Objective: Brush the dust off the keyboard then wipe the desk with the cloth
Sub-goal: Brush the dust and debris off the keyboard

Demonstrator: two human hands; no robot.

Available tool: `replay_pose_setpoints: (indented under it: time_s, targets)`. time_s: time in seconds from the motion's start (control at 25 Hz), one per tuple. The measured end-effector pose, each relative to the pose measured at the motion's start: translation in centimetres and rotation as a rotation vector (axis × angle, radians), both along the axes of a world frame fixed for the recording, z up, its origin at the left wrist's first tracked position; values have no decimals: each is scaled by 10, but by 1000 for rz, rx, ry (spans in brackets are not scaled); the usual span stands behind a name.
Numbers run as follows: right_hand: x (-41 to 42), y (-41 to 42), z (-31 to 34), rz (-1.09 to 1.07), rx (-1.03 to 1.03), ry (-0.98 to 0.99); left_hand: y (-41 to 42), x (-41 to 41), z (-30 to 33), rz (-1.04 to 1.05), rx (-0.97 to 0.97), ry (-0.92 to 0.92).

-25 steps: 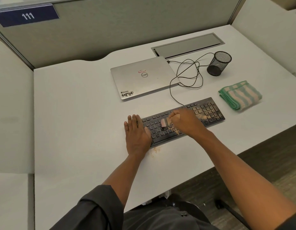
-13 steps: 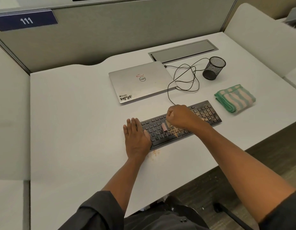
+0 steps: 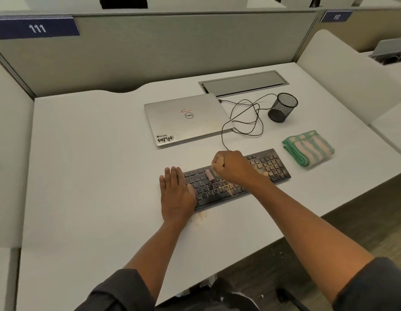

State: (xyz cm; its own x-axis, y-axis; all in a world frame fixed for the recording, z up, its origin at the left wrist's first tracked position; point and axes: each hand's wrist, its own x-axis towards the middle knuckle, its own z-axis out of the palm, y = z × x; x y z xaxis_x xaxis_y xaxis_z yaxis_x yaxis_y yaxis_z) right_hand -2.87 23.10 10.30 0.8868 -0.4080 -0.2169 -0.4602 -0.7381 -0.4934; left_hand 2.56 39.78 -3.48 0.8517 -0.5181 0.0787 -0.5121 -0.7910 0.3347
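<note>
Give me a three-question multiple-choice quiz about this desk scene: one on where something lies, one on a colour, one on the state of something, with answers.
1. Where does the folded cloth lie?
A. On the closed laptop
B. On the desk to the right of the keyboard
C. Under the left hand

2. What colour is the mesh pen cup?
A. Black
B. White
C. Red

3. What is the right hand doing?
A. Resting flat on the desk
B. Lifting the cloth
C. Gripping a small pink brush over the keys

Answers:
1 B: the cloth sits on the desk just past the right end of the keyboard.
2 A: the cup's mesh is black.
3 C: its fingers curl round the brush above the keyboard, while the left hand lies flat at the keyboard's left end.
</note>
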Motion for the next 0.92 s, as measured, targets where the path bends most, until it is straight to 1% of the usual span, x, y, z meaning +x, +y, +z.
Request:
replay_pose_setpoints:
  time_s: [0.04, 0.2, 0.24, 0.36, 0.4, 0.44, 0.52, 0.6, 0.72, 0.8, 0.84, 0.92]
  targets:
    - [-1, 3, -1, 12, 7, 6, 0, 0, 0, 0, 1, 1]
    - [-1, 2, -6, 73, -57, 177, 0, 0, 0, -2, 12, 4]
    - [0, 0, -5, 64, -52, 171, 0, 0, 0, -4, 12, 10]
    - [-3, 3, -1, 33, -19, 14, 1, 0, 0, -5, 8, 16]
    - [-5, 4, -1, 34, -7, -9, 1, 0, 0, -5, 6, 17]
    - [-6, 6, -2, 46, -4, 3, 1, 0, 0, -5, 4, 19]
    - [-9, 5, -7, 77, -30, 88, 1, -1, 1, -6, 3, 20]
    - [-11, 1, -9, 65, -26, 138, 1, -1, 1, -4, 9, 19]
    - [-12, 1, -5, 24, 20, 53, 0, 0, 1, -3, 8, 18]
    - [-14, 6, -5, 29, 68, 33, 0, 0, 1, -5, 8, 28]
    - [-15, 7, -6, 35, 61, 44, 1, 0, 2, -7, 10, 33]
    - [-16, 4, -10, 27, -26, 71, 0, -1, 2, -7, 16, 33]
